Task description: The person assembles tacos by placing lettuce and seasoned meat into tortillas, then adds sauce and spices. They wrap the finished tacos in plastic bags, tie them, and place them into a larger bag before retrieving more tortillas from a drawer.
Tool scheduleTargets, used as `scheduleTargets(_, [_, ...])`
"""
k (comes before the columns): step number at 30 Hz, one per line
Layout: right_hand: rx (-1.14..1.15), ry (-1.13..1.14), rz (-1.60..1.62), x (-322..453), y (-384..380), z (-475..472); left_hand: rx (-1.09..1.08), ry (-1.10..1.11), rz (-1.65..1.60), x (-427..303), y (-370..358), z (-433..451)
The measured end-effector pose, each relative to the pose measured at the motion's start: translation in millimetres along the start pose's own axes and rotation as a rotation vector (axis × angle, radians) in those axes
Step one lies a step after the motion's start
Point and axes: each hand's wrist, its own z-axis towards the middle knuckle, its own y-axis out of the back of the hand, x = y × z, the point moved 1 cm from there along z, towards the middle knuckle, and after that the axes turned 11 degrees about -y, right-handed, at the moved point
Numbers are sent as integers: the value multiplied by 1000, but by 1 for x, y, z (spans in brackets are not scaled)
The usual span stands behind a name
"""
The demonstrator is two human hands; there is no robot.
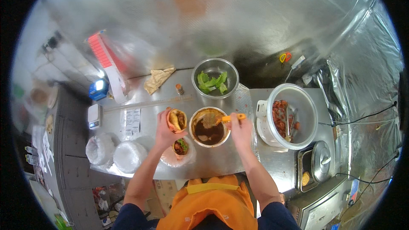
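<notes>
My left hand (163,131) grips a filled flatbread (177,120) in a wrapper, its filled opening facing up. My right hand (239,129) holds an orange-handled basting brush (228,118), with its bristles over a metal bowl of dark brown sauce (209,134). Whether the bristles touch the sauce is hard to tell. Just below my left hand, a second filled flatbread (180,148) with meat and green leaves showing rests on a plastic-covered round thing (188,161). Beyond the sauce, green lettuce leaves (212,82) lie in a larger steel bowl (235,83).
A white tub (311,121) to the right contains chunks of reddish meat and tongs. Two plastic-covered round stacks (129,156) stand left, near a small digital scale (94,116) and printed labels (132,121). A spice bottle (179,88) and crumpled cloth (158,79) are behind.
</notes>
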Motion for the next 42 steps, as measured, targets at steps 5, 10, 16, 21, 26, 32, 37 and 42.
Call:
scheduleTargets(5, [-41,162,-505,-12,36,35,-43,138,-290,2,3,-10])
scheduleTargets(10, [-597,-118,-1263,35,203,78,-26,208,-480,2,4,-34])
scheduleTargets(16, [-345,-187,-990,-15,284,65,-9,237,-500,-15,-5,-31])
scheduleTargets(21, [-11,-262,-423,96,187,26,-38,311,-684,-8,-13,-37])
scheduleTargets(26, [306,-483,-166,31,37,155,-51,381,-665,-31,-21,-19])
scheduleTargets(32, [152,-475,-437,-38,-61,251,-22,331,-559,-34,-19,-15])
scheduleTargets(37, [295,-183,-764,34,-10,237,-55,289,-503,-8,-15,-6])
scheduleTargets(42, [488,-27,-1064,202,41,124,-24,-41,-128,27,-23,49])
